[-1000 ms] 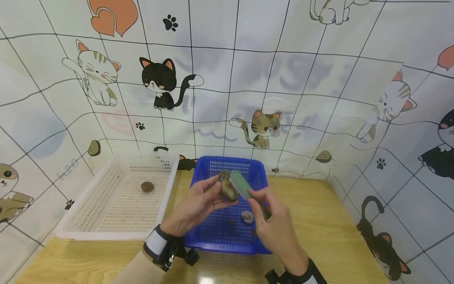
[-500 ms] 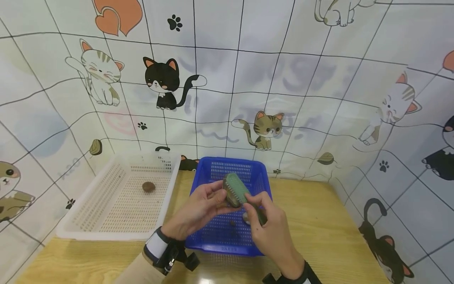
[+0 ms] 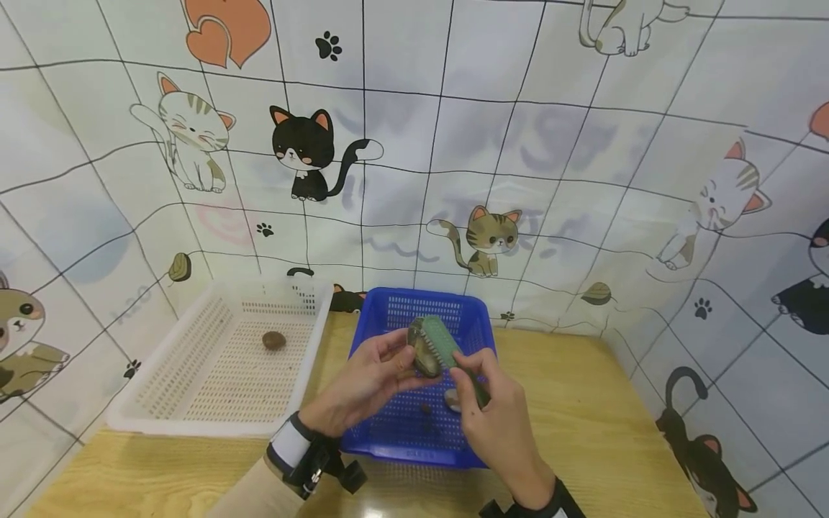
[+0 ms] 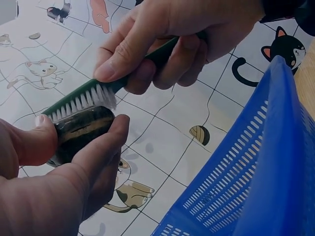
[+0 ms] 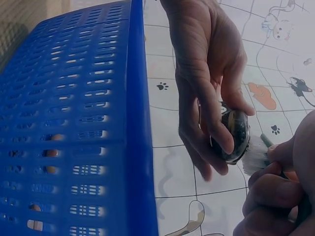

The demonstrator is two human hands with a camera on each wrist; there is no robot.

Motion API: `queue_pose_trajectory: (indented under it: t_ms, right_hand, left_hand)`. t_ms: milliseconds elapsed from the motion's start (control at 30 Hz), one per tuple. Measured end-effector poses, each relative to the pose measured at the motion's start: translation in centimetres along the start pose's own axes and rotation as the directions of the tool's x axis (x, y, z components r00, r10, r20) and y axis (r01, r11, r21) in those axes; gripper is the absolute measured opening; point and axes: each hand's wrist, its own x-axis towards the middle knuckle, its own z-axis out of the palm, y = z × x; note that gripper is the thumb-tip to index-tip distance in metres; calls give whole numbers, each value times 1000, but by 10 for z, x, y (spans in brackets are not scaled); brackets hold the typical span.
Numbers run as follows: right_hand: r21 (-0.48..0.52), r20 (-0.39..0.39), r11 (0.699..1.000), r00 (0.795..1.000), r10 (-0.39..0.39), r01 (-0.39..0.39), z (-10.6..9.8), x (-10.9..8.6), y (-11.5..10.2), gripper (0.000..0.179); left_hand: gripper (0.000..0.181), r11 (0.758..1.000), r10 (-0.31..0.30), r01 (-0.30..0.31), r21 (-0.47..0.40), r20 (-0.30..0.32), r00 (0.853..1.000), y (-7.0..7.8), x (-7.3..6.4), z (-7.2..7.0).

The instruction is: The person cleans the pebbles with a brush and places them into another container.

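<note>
My left hand (image 3: pixel 369 378) holds a smooth dark stone (image 3: pixel 424 360) above the blue basket, thumb on one side and fingers beneath and behind. A tan band runs across the dark stone in the left wrist view. My right hand (image 3: pixel 499 410) grips the handle of a green scrubbing brush (image 3: pixel 442 338), with the thumb pressed along it. The brush's white bristles (image 4: pixel 81 102) lie against the stone's upper edge. In the right wrist view the stone looks glossy, and my right fingers hide most of the brush handle.
The blue perforated basket (image 3: pixel 414 455) stands below both hands, with a grey stone (image 3: pixel 451 400) and a small brown piece (image 3: pixel 424 409) in it. At left, a white basket (image 3: pixel 227 388) holds one brown stone (image 3: pixel 273 340). Cat-print sheeting (image 3: pixel 401 144) rises behind the wooden table (image 3: pixel 557 403).
The brush moved from the stone's right side to over it, then back slightly rightward, so more of the stone shows again. Both hands keep their grips. The head view shifted slightly.
</note>
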Motion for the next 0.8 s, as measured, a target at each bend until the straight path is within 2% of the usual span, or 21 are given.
queue_pose_trajectory:
  t_ms: [133,233,400,467,600,700,800]
  right_hand:
    - [-13,2,1000,1000,12,-12,-1,-1,0,15]
    - [6,27,1000,1000,8,-8,-1,0,0,10]
    - [85,60,996,998,-30,25,1,0,-1,9]
    - [108,54,993,997,-62,55,3,0,-2,14]
    - [105,24,989,994,-107,104,4,2,-3,23]
    - [73,6,992,995,-103,102,4,2,-2,23]
    - [41,-12,995,996,-88,88,3,1,-2,22]
  left_hand:
    - [66,999,23,-23,-23,-26,999,2,0,0]
    - [61,999,28,-29,-26,-62,998,4,0,0]
    - [57,1000,-1,0,-6,-111,994,5,0,0]
    - [61,1000,-5,6,11,-100,995,3,-1,1]
    - [71,998,5,-3,61,-37,999,-2,0,1]
    - [71,996,7,-7,87,-1,1000,-3,-1,1]
    - [69,996,14,-14,93,5,1000,-2,-1,2]
